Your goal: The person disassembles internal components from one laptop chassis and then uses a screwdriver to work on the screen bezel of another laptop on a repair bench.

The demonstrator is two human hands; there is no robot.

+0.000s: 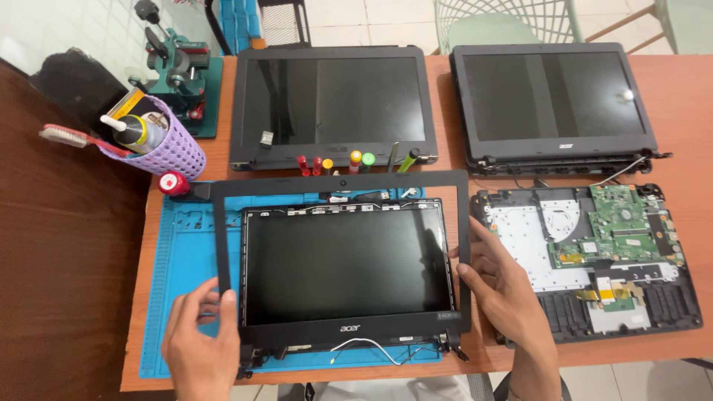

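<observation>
The black screen frame [338, 182] lies loosely over the laptop screen [345, 263], long axis left to right; left hand [199, 343] pinches its left side; right hand [496, 278] clasps its right side.

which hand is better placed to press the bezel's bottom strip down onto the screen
Probably the right hand: it grips the black bezel frame low on its right side, close to the bottom strip over the screen panel. The left hand pinches the left side where the frame is lifted off.
</observation>
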